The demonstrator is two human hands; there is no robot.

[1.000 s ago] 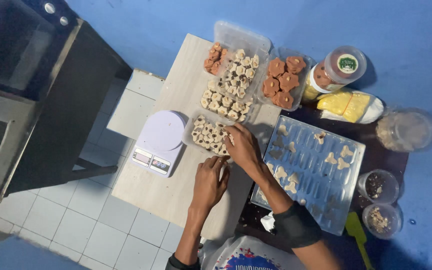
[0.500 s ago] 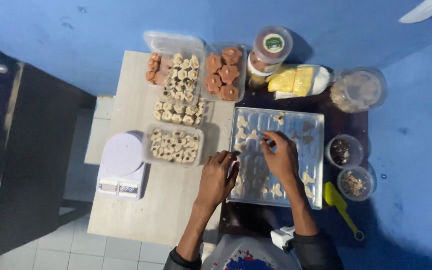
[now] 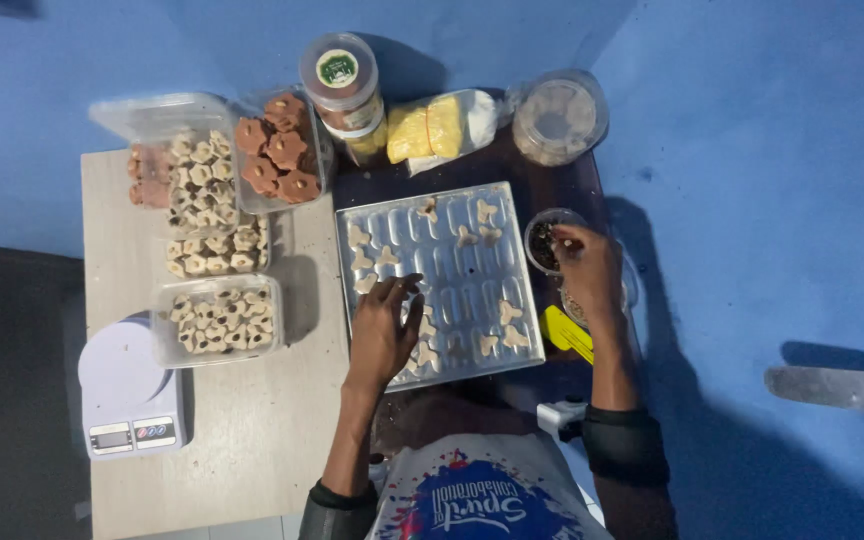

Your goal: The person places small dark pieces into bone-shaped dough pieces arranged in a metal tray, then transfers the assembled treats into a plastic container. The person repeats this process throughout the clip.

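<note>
Left hand (image 3: pixel 384 332), head view: fingers spread and curled, fingertips resting on the near-left part of the silver ridged metal baking tray (image 3: pixel 452 212), among the small pale shaped dough pieces (image 3: pixel 509 313); whether one is pinched under the fingers cannot be told
Right hand (image 3: pixel 586 268), head view: fingertips bunched together and dipped at the rim of the small clear round cup of dark bits (image 3: pixel 542 243), just right of the tray; judged to be pinching up a little topping
Handling note, as a judgement: take a small pinch, lift straight up so the light cup does not tip, and keep the left hand steady on the tray so the dough pieces stay in their rows
Tray position: between both hands, on the dark surface ahead of the person
Also present: yellow flat tool (image 3: pixel 564 333) under the right wrist; clear plastic tubs of pale cookies (image 3: pixel 214 320) and brown flower-shaped cookies (image 3: pixel 277 158) on the light wooden counter (image 3: pixel 242 440); white digital kitchen scale (image 3: pixel 130 390) at near left; lidded round jar (image 3: pixel 342 78) and yellow block in clear wrap (image 3: pixel 427 128) beyond the tray
</note>
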